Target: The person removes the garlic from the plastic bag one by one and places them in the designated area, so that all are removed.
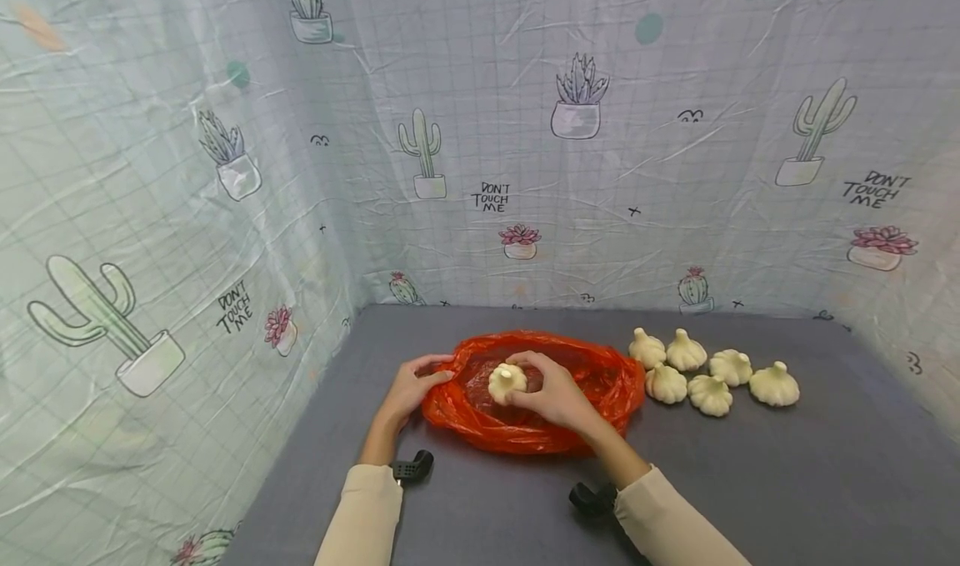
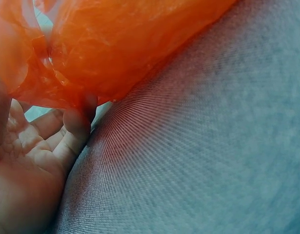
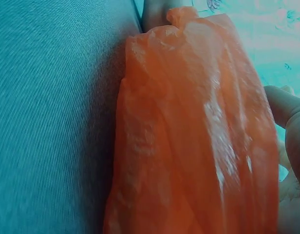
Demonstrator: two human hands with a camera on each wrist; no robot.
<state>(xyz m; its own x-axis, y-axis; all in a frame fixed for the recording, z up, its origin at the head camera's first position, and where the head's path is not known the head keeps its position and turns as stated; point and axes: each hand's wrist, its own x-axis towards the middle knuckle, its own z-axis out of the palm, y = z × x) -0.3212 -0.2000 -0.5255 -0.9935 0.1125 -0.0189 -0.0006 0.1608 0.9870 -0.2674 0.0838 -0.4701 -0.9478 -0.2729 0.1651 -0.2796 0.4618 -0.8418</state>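
A red plastic bag [image 1: 491, 441] lies on the table with its mouth spread wide. At its left edge my left hand [image 1: 408, 391] pinches the rim between thumb and fingers; the left wrist view has the thin orange-red film [image 2: 111, 48] at the fingertips. Over the bag's opening, my right hand [image 1: 555, 395] grips a pale garlic bulb [image 1: 506, 383] by its sides, stem end up. From the right wrist, the bag's wall [image 3: 189, 126] hides much of that hand, and the bulb is barely seen there.
Several more garlic bulbs [image 1: 708, 394] sit in a loose group on the grey table [image 1: 495, 516], just right of the bag. A curtain printed with cacti [image 1: 465, 257] hangs behind and along the sides.
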